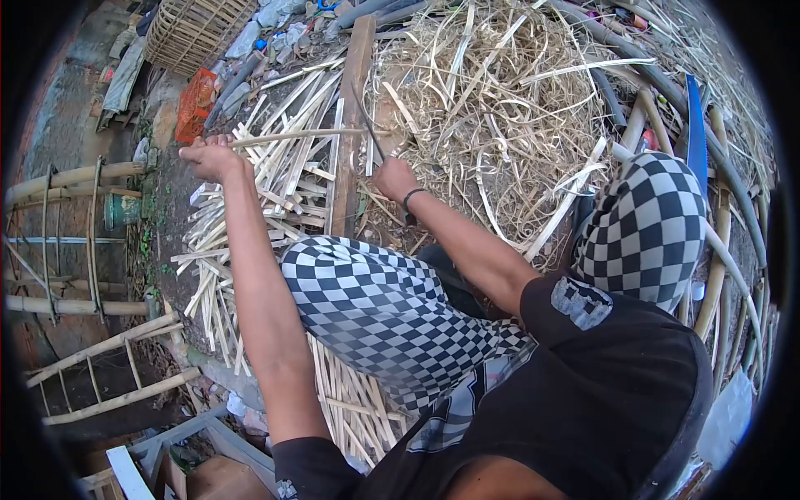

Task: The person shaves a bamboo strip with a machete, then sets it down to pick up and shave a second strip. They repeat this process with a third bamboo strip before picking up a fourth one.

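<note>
With my left arm stretched forward, my left hand (215,158) is closed around one end of a thin bamboo strip (293,135). The strip runs level to the right, and its far end crosses a long-bladed knife (367,123). Closed on the handle of that knife is my right hand (395,178), which hides the grip. The narrow, dark blade points up and away, close beside a wooden plank (346,133). Under the strip and my left arm lies a pile of split bamboo strips (279,179).
Curly bamboo shavings (508,108) heap up to the right of the plank. At the upper left are an orange crate (197,107) and a woven basket (196,32). Bamboo ladder-like frames (75,185) lie at the left. A blue saw-like blade (697,133) stands beyond my right knee.
</note>
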Tool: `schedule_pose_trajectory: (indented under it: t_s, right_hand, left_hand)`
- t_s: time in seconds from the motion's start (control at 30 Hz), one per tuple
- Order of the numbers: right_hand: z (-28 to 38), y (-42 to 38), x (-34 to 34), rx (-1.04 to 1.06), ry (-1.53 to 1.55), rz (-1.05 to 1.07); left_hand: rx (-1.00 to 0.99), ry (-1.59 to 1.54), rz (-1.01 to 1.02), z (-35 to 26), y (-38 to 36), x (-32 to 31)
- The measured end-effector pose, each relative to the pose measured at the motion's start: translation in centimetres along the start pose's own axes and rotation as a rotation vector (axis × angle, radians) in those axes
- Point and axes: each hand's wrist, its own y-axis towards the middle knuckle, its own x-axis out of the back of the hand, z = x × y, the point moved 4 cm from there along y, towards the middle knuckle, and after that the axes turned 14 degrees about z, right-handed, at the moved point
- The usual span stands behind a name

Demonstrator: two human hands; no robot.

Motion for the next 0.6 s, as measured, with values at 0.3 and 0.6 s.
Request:
schedule_pose_trajectory:
  t_s: [0.3, 0.6]
  right_hand:
    - [2.3, -1.8, -1.6, 0.090, -0.052, 0.078]
    - [2.8, 0.1, 1.6, 0.052, -0.224, 0.138]
  left_hand:
    - [0.001, 0.020, -0.032, -0.1, 1.0, 0.9]
    - [0.030, -0.003, -0.058, 2.0, 2.3, 4.0]
